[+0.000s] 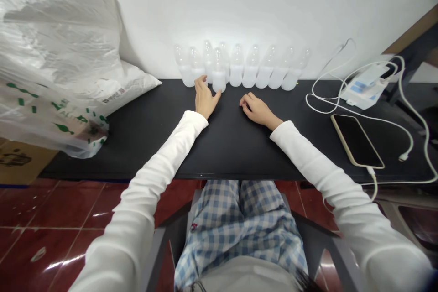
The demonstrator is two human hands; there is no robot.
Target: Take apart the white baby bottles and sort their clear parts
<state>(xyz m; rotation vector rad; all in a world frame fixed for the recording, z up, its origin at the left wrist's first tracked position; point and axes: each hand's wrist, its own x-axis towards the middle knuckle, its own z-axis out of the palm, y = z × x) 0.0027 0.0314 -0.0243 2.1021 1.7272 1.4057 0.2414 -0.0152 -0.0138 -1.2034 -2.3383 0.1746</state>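
Several white bottles with clear domed caps (253, 68) stand upright in a row along the wall at the back of the black table. One bottle (219, 73) stands slightly forward of the others, left of the row's middle. My left hand (205, 99) is at the base of this bottle, with thumb and fingers apart. The thumb tip is beside the bottle's lower edge; whether it touches cannot be made out. My right hand (257, 109) rests on the table in front of the row, fingers curled in and nothing visible in them.
A large white plastic bag (61, 32) and a clear bag with green print (51, 118) fill the left side, by a cardboard box (20, 162). At right lie a phone (357, 140), white cables (393, 123) and a white power strip (365, 86) on the black table (219, 150).
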